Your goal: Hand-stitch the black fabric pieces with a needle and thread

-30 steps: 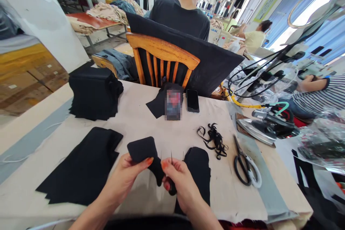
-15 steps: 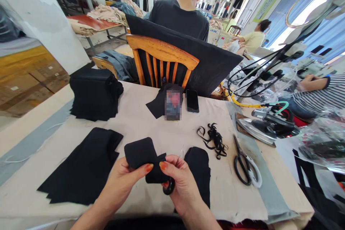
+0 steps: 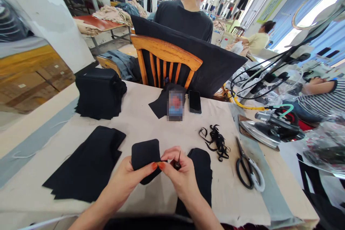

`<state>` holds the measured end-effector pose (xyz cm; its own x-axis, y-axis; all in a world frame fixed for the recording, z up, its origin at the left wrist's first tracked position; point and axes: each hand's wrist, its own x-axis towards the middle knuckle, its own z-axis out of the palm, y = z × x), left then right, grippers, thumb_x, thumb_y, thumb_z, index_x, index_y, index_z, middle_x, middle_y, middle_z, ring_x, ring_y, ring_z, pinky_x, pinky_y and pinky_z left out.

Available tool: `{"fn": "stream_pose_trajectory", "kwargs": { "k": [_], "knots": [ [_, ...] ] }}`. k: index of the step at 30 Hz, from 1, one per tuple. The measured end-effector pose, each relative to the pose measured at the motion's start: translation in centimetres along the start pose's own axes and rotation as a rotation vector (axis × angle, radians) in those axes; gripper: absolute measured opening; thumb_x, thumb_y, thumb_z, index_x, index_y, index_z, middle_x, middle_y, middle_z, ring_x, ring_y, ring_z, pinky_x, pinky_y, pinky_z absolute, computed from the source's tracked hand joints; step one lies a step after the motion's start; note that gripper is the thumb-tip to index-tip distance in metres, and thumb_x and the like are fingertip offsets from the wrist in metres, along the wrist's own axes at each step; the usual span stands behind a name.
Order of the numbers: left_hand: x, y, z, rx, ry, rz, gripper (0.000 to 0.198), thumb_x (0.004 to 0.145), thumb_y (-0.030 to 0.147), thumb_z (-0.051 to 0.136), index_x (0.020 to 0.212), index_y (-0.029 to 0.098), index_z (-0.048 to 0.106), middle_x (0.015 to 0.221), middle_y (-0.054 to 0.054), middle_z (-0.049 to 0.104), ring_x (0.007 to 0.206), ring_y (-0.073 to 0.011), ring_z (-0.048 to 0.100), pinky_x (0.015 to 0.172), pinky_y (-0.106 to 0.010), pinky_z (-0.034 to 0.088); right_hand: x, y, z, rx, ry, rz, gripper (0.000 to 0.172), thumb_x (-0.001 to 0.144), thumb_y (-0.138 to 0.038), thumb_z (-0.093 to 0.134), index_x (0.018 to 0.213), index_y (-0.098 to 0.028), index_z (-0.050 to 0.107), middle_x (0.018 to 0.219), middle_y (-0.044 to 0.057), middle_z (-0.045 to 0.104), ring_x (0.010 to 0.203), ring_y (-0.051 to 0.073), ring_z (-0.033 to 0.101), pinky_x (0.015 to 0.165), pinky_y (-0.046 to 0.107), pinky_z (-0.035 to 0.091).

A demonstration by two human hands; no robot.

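My left hand pinches a small black fabric piece with rounded corners, thumb on top. My right hand meets it at the piece's right edge, thumb and finger pinched there. A small pointed tool with a dark handle is also held in my right hand, its tip upward. Just right of that hand lies a long black fabric piece, partly covered by my wrist. To the left of my hands rests a flat stack of black fabric.
A taller black stack stands at the back left. Phones, black strips, scissors and an iron lie further right. A wooden chair and a seated person are beyond the table.
The fabric piece has been turned flatter, and its folded right part now hangs below my thumbs. My right hand has shifted, with the tool's point now upward. The view has moved slightly.
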<state>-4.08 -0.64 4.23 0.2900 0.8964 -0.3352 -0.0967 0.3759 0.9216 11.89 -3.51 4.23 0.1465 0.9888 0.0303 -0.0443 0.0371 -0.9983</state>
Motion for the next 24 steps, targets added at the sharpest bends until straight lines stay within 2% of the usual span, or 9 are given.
{"fn": "stream_pose_trajectory", "kwargs": {
  "k": [2,6,10,13,16,19,22,24],
  "knots": [
    [0.0,0.3,-0.4,0.028,-0.021,0.004,0.016,0.068,0.031,0.079,0.073,0.016,0.076,0.064,0.0,0.069,0.062,-0.0169,0.06,0.059,-0.025,0.048,0.3,0.2,-0.3,-0.001,0.016,0.03,0.009,0.072,-0.026,0.072,0.069,-0.019,0.067,0.071,0.0,0.057,0.064,0.012,0.045,0.055,0.023,0.033],
    [0.0,0.9,-1.5,0.088,-0.013,0.051,0.014,0.073,0.032,0.075,0.079,0.019,0.075,0.072,0.0,0.069,0.07,-0.0181,0.06,0.065,-0.026,0.048,0.7,0.8,-0.4,0.077,0.113,0.243,0.021,0.069,-0.035,0.075,0.069,-0.017,0.065,0.057,-0.004,0.05,0.05,0.008,0.033,0.049,0.023,0.026],
    [-0.7,0.6,-2.4,0.165,0.075,0.126,0.013,0.078,0.034,0.069,0.076,0.021,0.073,0.072,0.001,0.063,0.067,-0.0163,0.054,0.063,-0.023,0.044,0.7,1.0,0.3,0.08,0.104,0.304,0.027,0.067,-0.041,0.076,0.07,-0.017,0.065,0.051,-0.006,0.043,0.046,0.006,0.026,0.044,0.022,0.019],
    [-1.8,0.1,-3.5,0.231,0.178,0.189,0.016,0.081,0.035,0.064,0.073,0.021,0.069,0.072,0.002,0.057,0.069,-0.017,0.051,0.064,-0.024,0.041,0.6,1.1,1.5,0.048,0.029,0.315,0.029,0.068,-0.044,0.075,0.071,-0.017,0.064,0.051,-0.006,0.043,0.045,0.006,0.026,0.042,0.022,0.017],
    [-3.7,0.1,-5.4,0.313,0.305,0.233,0.014,0.082,0.035,0.062,0.075,0.023,0.067,0.071,0.003,0.051,0.068,-0.0166,0.048,0.063,-0.023,0.039,0.5,1.1,3.6,0.014,-0.174,0.379,0.027,0.071,-0.043,0.071,0.072,-0.018,0.062,0.049,-0.007,0.042,0.043,0.007,0.025,0.041,0.022,0.017],
    [-5.9,1.4,-8.2,0.514,0.398,0.282,0.017,0.086,0.036,0.057,0.075,0.024,0.064,0.07,0.004,0.049,0.065,-0.0168,0.049,0.06,-0.023,0.038,0.6,0.5,6.6,0.001,-0.344,0.378,0.022,0.074,-0.038,0.066,0.069,-0.019,0.058,0.05,-0.007,0.044,0.043,0.007,0.028,0.043,0.022,0.022],
    [-6.7,3.3,-11.1,0.656,0.448,0.348,0.021,0.089,0.039,0.048,0.083,0.025,0.063,0.083,0.0,0.058,0.079,-0.0208,0.055,0.066,-0.024,0.041,1.3,-0.4,10.0,-0.023,-0.375,0.24,0.018,0.076,-0.036,0.062,0.071,-0.019,0.058,0.055,-0.005,0.048,0.049,0.009,0.036,0.048,0.022,0.03],
    [-5.9,4.1,-12.8,0.736,0.506,0.323,0.025,0.091,0.042,0.043,0.089,0.025,0.061,0.094,-0.002,0.061,0.085,-0.0216,0.056,0.072,-0.025,0.041,2.2,-0.3,12.1,-0.069,-0.359,0.18,0.016,0.077,-0.035,0.059,0.074,-0.019,0.059,0.059,-0.004,0.051,0.053,0.01,0.042,0.051,0.022,0.034]
  ]
}}
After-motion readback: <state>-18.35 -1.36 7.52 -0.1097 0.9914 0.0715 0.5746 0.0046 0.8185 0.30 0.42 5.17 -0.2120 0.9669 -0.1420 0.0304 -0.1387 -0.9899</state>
